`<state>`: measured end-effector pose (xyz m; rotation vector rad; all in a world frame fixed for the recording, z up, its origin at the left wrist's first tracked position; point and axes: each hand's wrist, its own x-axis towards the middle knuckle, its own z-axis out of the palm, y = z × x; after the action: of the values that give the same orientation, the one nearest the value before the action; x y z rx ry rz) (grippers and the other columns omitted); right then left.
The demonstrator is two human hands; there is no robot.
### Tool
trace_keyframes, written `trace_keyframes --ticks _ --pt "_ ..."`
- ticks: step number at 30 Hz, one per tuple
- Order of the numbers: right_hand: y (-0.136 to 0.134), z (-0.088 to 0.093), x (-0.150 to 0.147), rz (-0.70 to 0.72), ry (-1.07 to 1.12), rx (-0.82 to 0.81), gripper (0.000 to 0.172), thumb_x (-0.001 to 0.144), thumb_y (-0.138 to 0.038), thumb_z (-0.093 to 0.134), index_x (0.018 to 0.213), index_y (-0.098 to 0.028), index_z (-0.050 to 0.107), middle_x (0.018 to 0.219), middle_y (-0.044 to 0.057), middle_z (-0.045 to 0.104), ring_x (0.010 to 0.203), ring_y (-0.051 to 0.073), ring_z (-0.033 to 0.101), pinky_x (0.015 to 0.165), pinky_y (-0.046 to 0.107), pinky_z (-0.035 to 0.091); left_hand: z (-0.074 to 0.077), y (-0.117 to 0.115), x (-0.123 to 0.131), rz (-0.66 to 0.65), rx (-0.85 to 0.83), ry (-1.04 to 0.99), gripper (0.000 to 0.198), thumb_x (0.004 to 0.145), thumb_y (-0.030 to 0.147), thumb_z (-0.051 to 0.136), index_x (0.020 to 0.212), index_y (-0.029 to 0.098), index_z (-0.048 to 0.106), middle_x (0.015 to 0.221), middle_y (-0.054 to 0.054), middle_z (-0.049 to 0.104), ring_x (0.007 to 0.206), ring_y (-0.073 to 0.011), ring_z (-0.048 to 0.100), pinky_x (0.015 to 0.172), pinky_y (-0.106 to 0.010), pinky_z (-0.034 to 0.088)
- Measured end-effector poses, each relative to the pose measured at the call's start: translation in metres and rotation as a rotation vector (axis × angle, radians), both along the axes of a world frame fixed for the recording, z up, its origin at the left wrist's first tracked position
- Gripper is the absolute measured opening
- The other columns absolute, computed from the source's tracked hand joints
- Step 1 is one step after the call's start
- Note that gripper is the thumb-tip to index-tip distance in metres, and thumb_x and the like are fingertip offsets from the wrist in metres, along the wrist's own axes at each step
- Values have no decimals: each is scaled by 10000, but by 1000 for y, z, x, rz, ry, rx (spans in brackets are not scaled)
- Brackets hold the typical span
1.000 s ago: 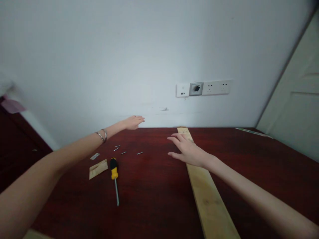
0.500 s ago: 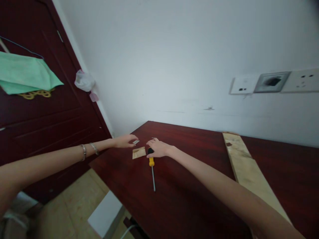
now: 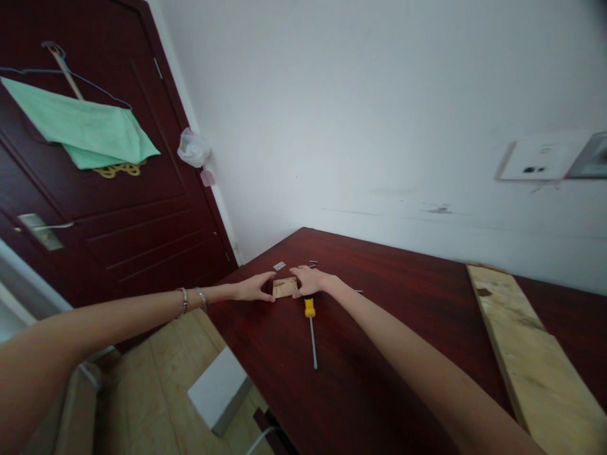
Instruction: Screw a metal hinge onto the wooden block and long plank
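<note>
On the counter (image 3: 374,360), the small wooden block (image 3: 284,288) lies with its long axis nine-to-three o'clock, left hand (image 3: 253,288) at its nine, right hand (image 3: 310,280) at its three, about equally near. Both curve round its ends; whether they grip, I cannot tell.

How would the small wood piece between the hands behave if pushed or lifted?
Probably stiff: the small wood piece shows straight edges and no sag. Likely light, given how small it looks beside the hands. It lies flat on the table, so a push should slide it, not roll it.
</note>
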<state>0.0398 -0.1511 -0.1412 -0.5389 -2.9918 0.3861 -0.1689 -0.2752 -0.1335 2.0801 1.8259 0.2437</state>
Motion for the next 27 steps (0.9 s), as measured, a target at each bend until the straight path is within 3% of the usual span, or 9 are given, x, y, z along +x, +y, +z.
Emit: trace_keyframes --ticks 4,9,15,18,22,27 --pt "0 -1 -3 -17 -13 -15 825 668 -457 748 1355 -116 445 1403 203 468 1275 331 468 999 445 425 -7 4 -4 -34 13 -64 887 730 428 717 1438 179 245 1396 -177 465 1274 -276 470 1043 -401 370" --pt "0 1 -3 -38 -10 -26 448 887 -413 576 1260 -171 522 1279 107 560 1109 244 577 927 478 474 -10 10 -4 -50 20 -70 939 727 348 707 1460 175 147 1246 -112 588 1126 -239 570 978 -363 406" --pt "-5 7 -1 -48 27 -20 371 907 -387 559 1203 -164 552 1183 85 600 1004 206 613 853 426 517 -4 12 1 -70 14 -3 880 720 295 657 1443 156 174 1185 -90 606 1076 -233 589 936 -333 434" --pt "-9 14 -1 -58 62 9 428 873 -402 597 1218 -157 536 1175 95 608 1004 216 615 850 423 510 7 14 6 -112 46 84 843 688 254 644 1418 118 244 1265 -136 545 1134 -263 551 958 -343 428" --pt "-9 30 11 -90 139 81 752 680 -396 749 1303 -104 446 1216 187 595 1125 312 566 879 431 471 32 26 16 -170 103 225 867 638 230 658 1404 78 281 1371 -189 435 1255 -312 443 1054 -372 352" --pt "0 51 72 -163 219 159 792 684 -411 709 1341 -97 399 1262 203 570 1192 320 520 948 439 410 61 58 55 -313 202 268 849 659 270 659 1391 36 299 1268 -183 486 1183 -303 474 1037 -372 362"
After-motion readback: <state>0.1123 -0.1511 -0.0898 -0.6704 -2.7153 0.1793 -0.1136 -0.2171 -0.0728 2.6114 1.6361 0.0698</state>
